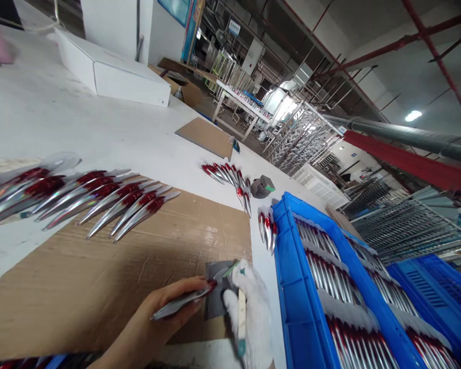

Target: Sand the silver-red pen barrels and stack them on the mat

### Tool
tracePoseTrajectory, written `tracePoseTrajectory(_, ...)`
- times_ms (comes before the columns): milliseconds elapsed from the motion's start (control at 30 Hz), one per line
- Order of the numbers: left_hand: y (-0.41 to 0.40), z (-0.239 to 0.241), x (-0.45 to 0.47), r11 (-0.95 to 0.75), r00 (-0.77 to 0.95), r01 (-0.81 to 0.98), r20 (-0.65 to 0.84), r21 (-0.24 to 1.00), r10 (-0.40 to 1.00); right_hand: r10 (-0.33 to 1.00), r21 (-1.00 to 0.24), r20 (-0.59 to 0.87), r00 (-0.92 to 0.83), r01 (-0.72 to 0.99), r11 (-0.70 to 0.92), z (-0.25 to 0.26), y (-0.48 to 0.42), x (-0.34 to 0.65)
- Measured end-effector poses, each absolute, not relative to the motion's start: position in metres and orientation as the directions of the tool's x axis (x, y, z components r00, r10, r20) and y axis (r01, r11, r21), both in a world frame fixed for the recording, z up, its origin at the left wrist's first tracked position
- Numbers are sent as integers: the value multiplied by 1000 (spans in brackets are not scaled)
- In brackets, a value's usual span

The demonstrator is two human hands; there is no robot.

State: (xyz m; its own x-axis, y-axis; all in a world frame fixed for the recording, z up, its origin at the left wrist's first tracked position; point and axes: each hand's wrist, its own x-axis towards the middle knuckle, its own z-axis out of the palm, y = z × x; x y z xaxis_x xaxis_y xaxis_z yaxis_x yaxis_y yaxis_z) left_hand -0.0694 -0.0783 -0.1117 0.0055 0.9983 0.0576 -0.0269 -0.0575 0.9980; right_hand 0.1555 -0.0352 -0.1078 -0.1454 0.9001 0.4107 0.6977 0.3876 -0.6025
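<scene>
My left hand [153, 312] is bare and closed around a curved, pointed silver-and-red part [184, 302], its red end facing my right hand. My right hand [255, 305], in a white glove, is closed on a slim stick-like tool [242, 312] with a cream handle and a teal end. Between the hands a grey square sheet [214, 308] lies on the brown cardboard [169, 261]; the red end of the part is over it. I cannot tell whether the tool touches the part. On the left, several similar silver-and-red parts [126, 205] lie in an overlapping row.
On my right stands a blue crate [295, 307] holding rows of similar parts [330, 271]. More parts [234, 179] and a crumpled grey piece [262, 187] lie beyond the cardboard. A white box [126, 79] and another cardboard sheet [205, 136] sit farther back on the white table [138, 138].
</scene>
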Motion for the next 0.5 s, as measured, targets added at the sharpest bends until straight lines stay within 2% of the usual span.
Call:
tracePoseTrajectory(100,-74,-120,-64,-207,113,-33,210,978,971,883,-493,386,-267,749,442,-94,-34,156)
tracePoseTrajectory(167,-74,-120,-66,-286,159,-41,289,957,944,868,-368,349,-354,800,474,-69,-25,148)
tracePoseTrajectory(233,-74,-117,-68,-303,147,-51,307,952,940,848,-197,266,-459,835,514,-39,-13,141)
tracePoseTrajectory(300,-75,-113,-69,-295,120,-67,301,953,946,820,-82,146,-554,819,568,-15,-6,140)
tracePoseTrajectory(400,-77,-112,-68,-269,130,-75,277,960,952,771,-23,36,-636,771,637,-6,-6,143)
tracePoseTrajectory(500,-80,-116,-71,-278,186,-64,285,958,940,745,10,37,-666,746,666,-15,-3,130)
